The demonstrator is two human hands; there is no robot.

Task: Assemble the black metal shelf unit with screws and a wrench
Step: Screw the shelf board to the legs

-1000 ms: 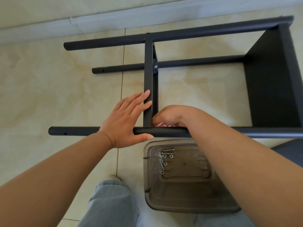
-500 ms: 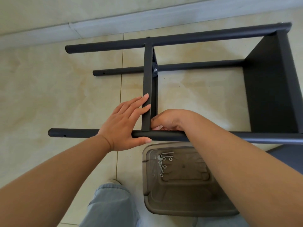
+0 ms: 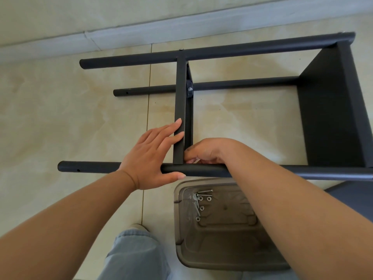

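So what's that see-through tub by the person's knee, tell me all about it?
The plastic tub is a smoky, translucent brownish container with rounded corners and a thick rim, sitting open on the tiled floor just below the near black tube. In its far left corner lie loose silver screws and small nuts. The right forearm crosses above it, hiding its right side. Neither hand touches it.

We see a beige tiled floor (image 3: 50, 122), a pale baseboard (image 3: 141, 31) along the wall, and a jeans-clad knee (image 3: 135, 253).
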